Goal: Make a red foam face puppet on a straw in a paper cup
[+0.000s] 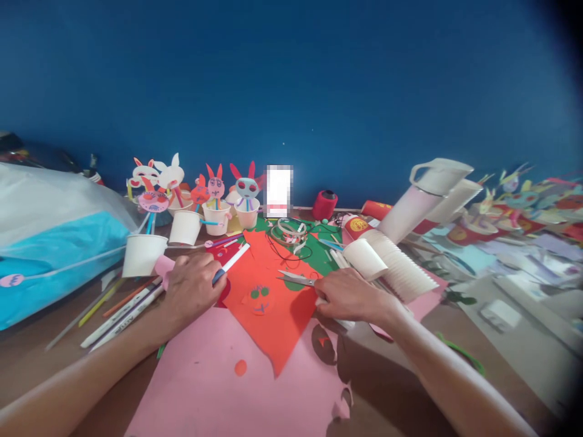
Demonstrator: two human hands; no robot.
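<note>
Left hand (194,284) gripping one marker (235,258), right hand (347,294) pinching scissors (299,280) (one pair), one orange sheet (285,325) between them

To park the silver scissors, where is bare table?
Bare brown tabletop shows between the large pink paper sheet and the right forearm. Crowded: white paper cups beyond the left hand, stacked white paper cups beyond the right hand.

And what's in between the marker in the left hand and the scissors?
In the head view, orange paper lies between the marker and the scissors. The orange face with green eyes sits a bit nearer the person.
</note>
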